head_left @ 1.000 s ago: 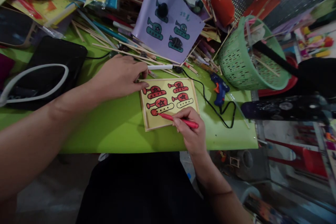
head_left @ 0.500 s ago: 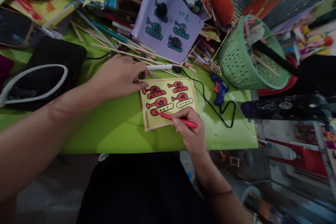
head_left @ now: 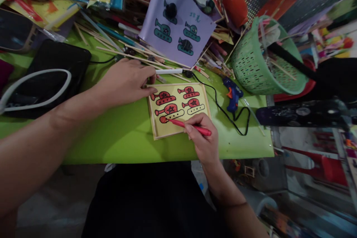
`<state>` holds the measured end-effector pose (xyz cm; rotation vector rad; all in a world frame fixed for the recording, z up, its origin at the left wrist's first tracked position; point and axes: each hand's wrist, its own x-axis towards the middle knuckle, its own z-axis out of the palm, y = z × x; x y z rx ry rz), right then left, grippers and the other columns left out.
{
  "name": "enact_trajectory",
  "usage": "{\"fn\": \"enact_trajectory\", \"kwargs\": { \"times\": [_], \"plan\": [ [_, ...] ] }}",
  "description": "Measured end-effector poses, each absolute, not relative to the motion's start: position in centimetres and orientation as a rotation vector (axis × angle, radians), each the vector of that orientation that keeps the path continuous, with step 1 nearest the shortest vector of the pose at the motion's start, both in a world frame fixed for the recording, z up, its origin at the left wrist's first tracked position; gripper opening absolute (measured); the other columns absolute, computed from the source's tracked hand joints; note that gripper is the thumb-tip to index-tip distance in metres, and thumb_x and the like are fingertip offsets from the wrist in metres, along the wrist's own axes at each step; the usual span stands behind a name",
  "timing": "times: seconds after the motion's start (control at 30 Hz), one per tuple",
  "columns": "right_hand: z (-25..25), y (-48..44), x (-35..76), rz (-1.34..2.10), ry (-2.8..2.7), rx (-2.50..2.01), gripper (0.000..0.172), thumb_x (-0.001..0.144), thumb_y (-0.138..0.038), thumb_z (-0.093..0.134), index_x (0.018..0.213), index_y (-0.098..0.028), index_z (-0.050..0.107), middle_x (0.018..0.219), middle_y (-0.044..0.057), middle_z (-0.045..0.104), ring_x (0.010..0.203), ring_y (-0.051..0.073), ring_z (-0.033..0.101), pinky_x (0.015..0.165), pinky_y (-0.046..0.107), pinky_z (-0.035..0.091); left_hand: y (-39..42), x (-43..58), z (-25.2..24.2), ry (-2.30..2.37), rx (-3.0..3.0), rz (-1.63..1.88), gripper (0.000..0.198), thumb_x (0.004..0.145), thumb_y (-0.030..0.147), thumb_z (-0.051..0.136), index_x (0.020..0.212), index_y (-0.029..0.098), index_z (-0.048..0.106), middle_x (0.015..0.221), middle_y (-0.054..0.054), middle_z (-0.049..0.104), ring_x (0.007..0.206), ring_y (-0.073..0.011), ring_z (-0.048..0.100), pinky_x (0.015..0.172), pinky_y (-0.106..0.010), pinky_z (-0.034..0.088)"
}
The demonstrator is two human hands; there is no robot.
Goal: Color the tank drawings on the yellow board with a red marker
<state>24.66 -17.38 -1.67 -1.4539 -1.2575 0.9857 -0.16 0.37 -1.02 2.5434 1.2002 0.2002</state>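
Observation:
A yellow card [head_left: 173, 132] with a thin wooden frame lies on the green table, bearing four tank drawings coloured partly red. My right hand [head_left: 203, 135] is closed round a red marker [head_left: 178, 123], whose tip touches the left end of the lower left tank's track. Both lower tanks have tracks that are mostly yellow. At the card's upper left corner rests my left hand [head_left: 128, 81], thumb on the corner, with its fingers curled near a white pen [head_left: 169, 71]. Whether these fingers hold the pen is hard to tell.
Behind the card stands a purple sheet [head_left: 173, 50] with green tank drawings, among wooden sticks. A blue glue gun [head_left: 233, 95] and its black cord lie to the right, before a green basket [head_left: 251, 70]. A black case [head_left: 60, 63] is at the left.
The marker tip has shifted slightly right along the lower left tank's track, and my right hand with it. My left hand stays at the card's corner.

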Motion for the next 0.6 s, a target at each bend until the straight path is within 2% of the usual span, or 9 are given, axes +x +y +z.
{"fn": "enact_trajectory", "kwargs": {
  "times": [0.23, 0.47, 0.6],
  "plan": [
    [-1.66, -17.3, 24.63, 0.995, -1.273, -1.452, 0.006, 0.097, -0.028, 0.079, 0.093, -0.026, 0.074, 0.074, -0.003, 0.07, 0.058, 0.013, 0.055, 0.052, 0.027, 0.044, 0.42, -0.09, -0.99, 1.218, 2.551, 0.129, 0.033, 0.101, 0.047, 0.061, 0.119, 0.023, 0.075, 0.085, -0.005, 0.07, 0.09, -0.0293, 0.064, 0.099, -0.046, 0.049],
    [-1.77, -17.4, 24.77, 0.997, -1.278, -1.447, 0.007, 0.099, -0.028, 0.081, 0.094, -0.025, 0.076, 0.077, -0.003, 0.072, 0.06, 0.012, 0.057, 0.054, 0.026, 0.047, 0.5, -0.21, -1.27, 1.2, 2.548, 0.214, 0.024, 0.099, 0.046, 0.063, 0.111, 0.027, 0.072, 0.079, -0.001, 0.062, 0.082, -0.0262, 0.057, 0.09, -0.044, 0.047],
    [-1.81, -17.44, 24.78, 1.003, -1.291, -1.449, 0.006, 0.1, -0.029, 0.081, 0.097, -0.025, 0.078, 0.079, -0.003, 0.074, 0.061, 0.013, 0.058, 0.055, 0.027, 0.048, 0.47, -0.31, -1.05, 1.162, 2.541, 0.245, 0.02, 0.101, 0.043, 0.063, 0.11, 0.026, 0.072, 0.077, 0.0, 0.061, 0.081, -0.0239, 0.054, 0.09, -0.041, 0.046]
  ]
}}
